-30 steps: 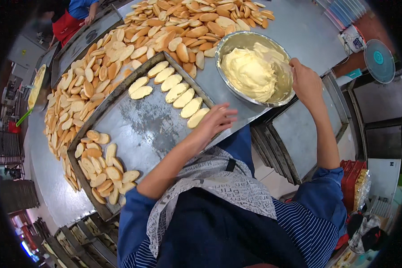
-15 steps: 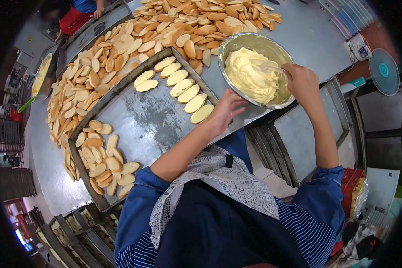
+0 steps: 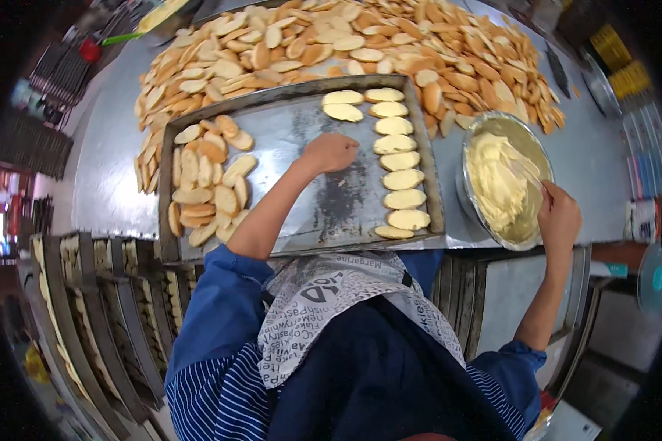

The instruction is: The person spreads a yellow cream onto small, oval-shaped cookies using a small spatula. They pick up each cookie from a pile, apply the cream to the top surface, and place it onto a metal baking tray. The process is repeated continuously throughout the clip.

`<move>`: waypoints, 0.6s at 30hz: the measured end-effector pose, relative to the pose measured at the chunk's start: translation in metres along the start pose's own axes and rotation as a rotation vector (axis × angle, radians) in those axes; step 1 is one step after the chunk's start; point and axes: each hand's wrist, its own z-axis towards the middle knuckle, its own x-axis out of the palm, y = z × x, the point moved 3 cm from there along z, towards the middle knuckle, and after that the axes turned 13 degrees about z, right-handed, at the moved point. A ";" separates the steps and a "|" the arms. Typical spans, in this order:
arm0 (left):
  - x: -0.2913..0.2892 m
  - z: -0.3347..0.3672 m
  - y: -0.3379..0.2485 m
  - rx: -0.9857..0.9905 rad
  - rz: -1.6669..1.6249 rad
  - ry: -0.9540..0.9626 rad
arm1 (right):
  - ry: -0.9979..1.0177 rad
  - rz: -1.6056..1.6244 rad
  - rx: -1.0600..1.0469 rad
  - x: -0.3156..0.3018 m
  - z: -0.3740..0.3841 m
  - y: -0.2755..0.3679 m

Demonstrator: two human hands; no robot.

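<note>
My right hand (image 3: 560,219) grips a pale spatula (image 3: 522,171) whose blade rests in yellow cream (image 3: 499,180). The cream lies in a round metal bowl (image 3: 465,189) to the right of a shallow metal baking tray (image 3: 294,246). Over the middle of that tray is my left hand (image 3: 331,153), its fingers curled in and nothing visible in them. Cream-covered oval bread slices (image 3: 403,178) line the tray's right side, with two more slices (image 3: 343,112) beside their far end. Uncoated bread slices (image 3: 206,169) are heaped at the tray's left.
A big pile of oval bread slices (image 3: 331,44) spreads along the tray's far and left sides on the metal table (image 3: 110,158). Racked trays (image 3: 99,309) stand at lower left. Another tray (image 3: 518,294) sits below the table's right edge. A bowl with a green-handled tool (image 3: 162,16) is far left.
My left hand has left the bowl's near rim and moved left over the tray, its fingers curling in. My right hand stays on the spatula in the bowl. The whole view has turned.
</note>
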 end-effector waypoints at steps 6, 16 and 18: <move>-0.054 -0.066 0.049 -0.377 -0.067 -0.281 | -0.003 -0.019 -0.013 0.004 -0.003 -0.006; -0.065 -0.124 0.201 -0.789 0.212 -0.736 | 0.110 0.043 0.148 0.011 0.001 -0.016; -0.070 -0.101 0.193 -0.813 0.287 -0.650 | 0.146 0.065 0.131 0.012 0.000 -0.006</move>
